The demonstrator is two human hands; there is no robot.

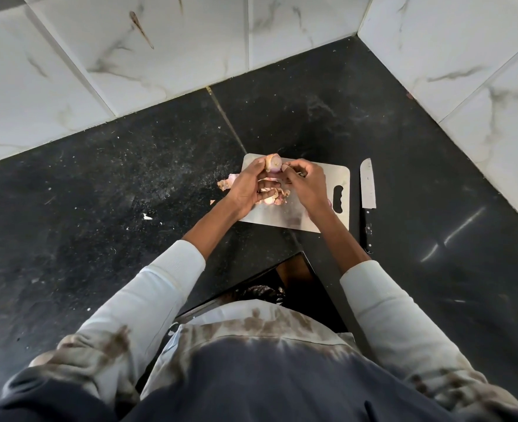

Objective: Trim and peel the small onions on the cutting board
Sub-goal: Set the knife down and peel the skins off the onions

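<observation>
A small pinkish onion is held above the far edge of the steel cutting board. My left hand grips it from the left between thumb and fingers. Touching the onion's right side, my right hand pinches a strip of its skin. Loose pink and tan peels lie on the board below my hands, partly hidden by them. Whether other onions lie under my hands I cannot tell.
A knife with a black handle lies on the black counter just right of the board, its blade pointing away. More peel sits off the board's left edge. White marble-tiled walls close the corner behind and to the right.
</observation>
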